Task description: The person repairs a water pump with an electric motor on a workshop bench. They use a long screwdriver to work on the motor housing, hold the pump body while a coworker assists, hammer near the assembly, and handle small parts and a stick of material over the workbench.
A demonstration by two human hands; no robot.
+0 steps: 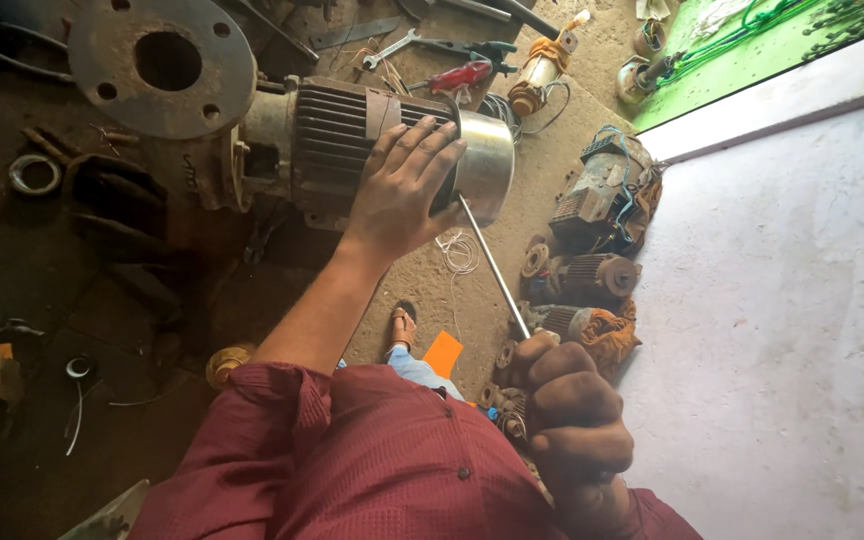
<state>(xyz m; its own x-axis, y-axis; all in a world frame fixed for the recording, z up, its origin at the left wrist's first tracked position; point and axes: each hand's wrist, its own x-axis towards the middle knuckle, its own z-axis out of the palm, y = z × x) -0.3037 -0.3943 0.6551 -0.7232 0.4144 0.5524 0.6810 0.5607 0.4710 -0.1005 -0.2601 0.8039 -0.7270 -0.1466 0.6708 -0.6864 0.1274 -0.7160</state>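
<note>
Head view, looking down at a workshop floor. The left hand (402, 190) lies spread, fingers extended, over the end of a dark, ribbed electric motor (337, 145), its fingertips reaching onto the shiny metal end cover (487, 160) fitted at that end; the hand presses on the casing rather than closing around it. The right hand (572, 415) is clenched in a tight fist around the near end of a long, thin metal rod (492, 265). The rod runs diagonally from this fist up to the lower edge of the end cover, where its far tip meets the motor just beside the left hand. The motor lies on its side on the dirt floor (432, 275), joined at its far end to a rusty pump housing with a large round flange (157, 65) bearing 1 central hole and several bolt holes.

Behind the motor lie a spanner (392, 48), a red-handled tool (462, 75) and a small copper-wound part (537, 75). To the right of the rod, a cluster of old, rusted motors (602, 230) stands against a pale wall (782, 320). A metal ring (34, 173) lies on the floor at left. The person's maroon shirt (382, 460) fills the lower frame, and a sandalled foot (404, 325) shows just above it, beside an orange scrap (443, 353).
</note>
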